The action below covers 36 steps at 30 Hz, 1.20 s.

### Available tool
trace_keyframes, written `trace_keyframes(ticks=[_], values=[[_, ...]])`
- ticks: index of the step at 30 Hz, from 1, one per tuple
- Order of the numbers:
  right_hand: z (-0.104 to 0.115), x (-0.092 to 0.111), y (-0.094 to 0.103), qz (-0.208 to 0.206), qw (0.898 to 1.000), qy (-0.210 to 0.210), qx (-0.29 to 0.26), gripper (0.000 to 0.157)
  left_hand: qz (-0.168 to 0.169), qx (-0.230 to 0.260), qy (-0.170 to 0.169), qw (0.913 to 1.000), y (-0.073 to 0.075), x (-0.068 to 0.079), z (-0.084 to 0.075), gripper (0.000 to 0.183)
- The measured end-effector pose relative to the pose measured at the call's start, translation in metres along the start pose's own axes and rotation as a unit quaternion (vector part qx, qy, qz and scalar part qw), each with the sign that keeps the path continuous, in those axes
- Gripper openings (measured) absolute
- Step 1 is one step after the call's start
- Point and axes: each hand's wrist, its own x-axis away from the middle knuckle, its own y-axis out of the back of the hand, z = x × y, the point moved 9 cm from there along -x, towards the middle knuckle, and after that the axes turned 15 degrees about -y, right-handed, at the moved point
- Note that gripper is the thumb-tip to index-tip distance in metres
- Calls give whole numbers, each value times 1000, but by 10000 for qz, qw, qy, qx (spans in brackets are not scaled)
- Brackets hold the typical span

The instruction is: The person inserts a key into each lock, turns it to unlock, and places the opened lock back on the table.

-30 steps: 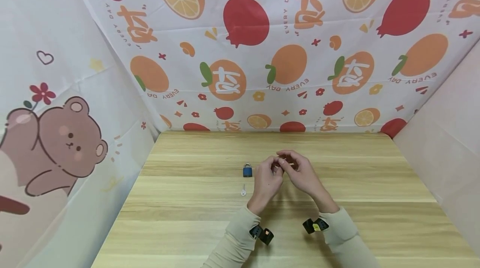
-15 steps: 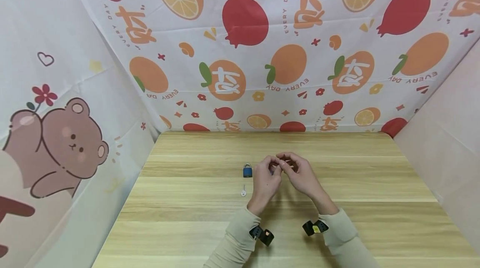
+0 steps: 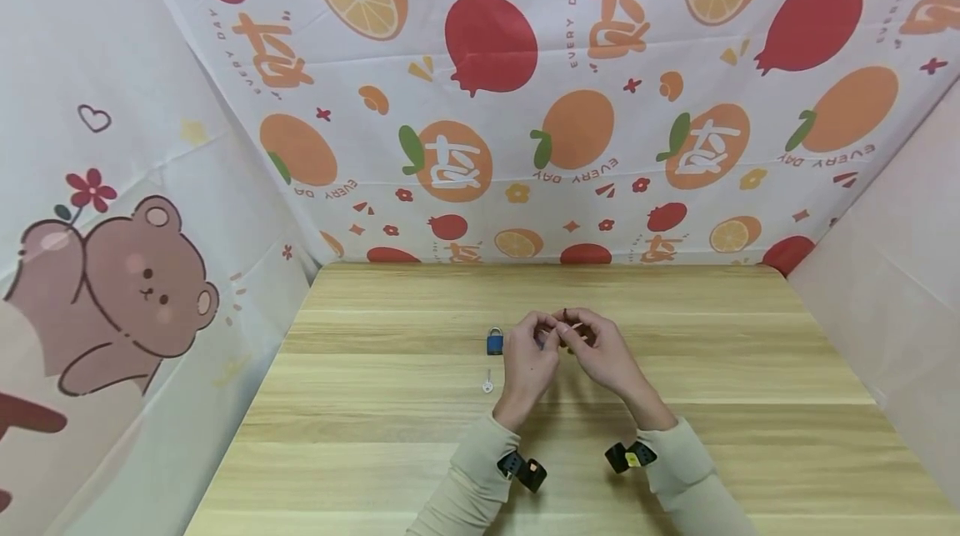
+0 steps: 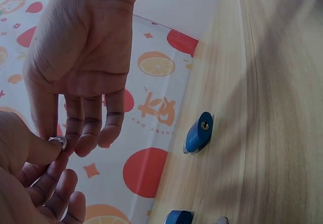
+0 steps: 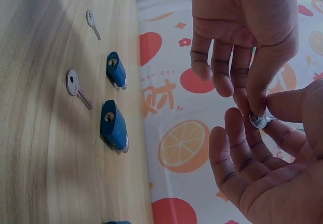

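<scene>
My left hand [image 3: 531, 357] and right hand [image 3: 603, 353] meet in front of me above the table. Between their fingertips they pinch a small silver key [image 5: 258, 120], its round head showing and its blade partly covered by fingers. In the left wrist view the same key [image 4: 59, 142] sits against the thumb. Left of the hands lies a blue padlock [image 3: 495, 343], shackle closed, with a silver key [image 3: 487, 386] nearer to me. A second blue padlock [image 5: 113, 125] and another key [image 5: 73, 82] lie below the hands, mostly hidden from the head view.
At the bottom of the right wrist view, a third blue thing [image 5: 118, 222] is cut off by the edge. The wooden table [image 3: 360, 436] ends at a fruit-printed cloth [image 3: 480, 152]; a bear-printed cloth [image 3: 142, 278] hangs at the left.
Both hands have come slightly lower and nearer to me, fingertips still together on the key. The padlock and key at the left have not moved.
</scene>
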Motion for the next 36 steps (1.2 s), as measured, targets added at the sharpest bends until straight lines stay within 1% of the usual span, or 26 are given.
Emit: trace_keyframes(ticks=[10,16,18,26,31,36], values=[[-2,1,0,49,9999,74,-104,27,-38,57,63,10000,-1,1,2,3],[-5,1,1,62,9998,-21,-181,27,-37,110,83,9999,0,3,2,3],[-5,1,1,42,9998,-52,-208,27,-34,114,86,9999,0,3,3,5],[-12,-3,5,-186,9985,-272,-447,26,-2,149,37,9999,-1,2,2,3],[-15,-3,6,-205,9982,-304,-481,24,-5,188,90,9998,-2,3,5,4],[-14,-3,9,-225,9977,-353,-541,24,53,257,87,9996,-5,3,3,5]])
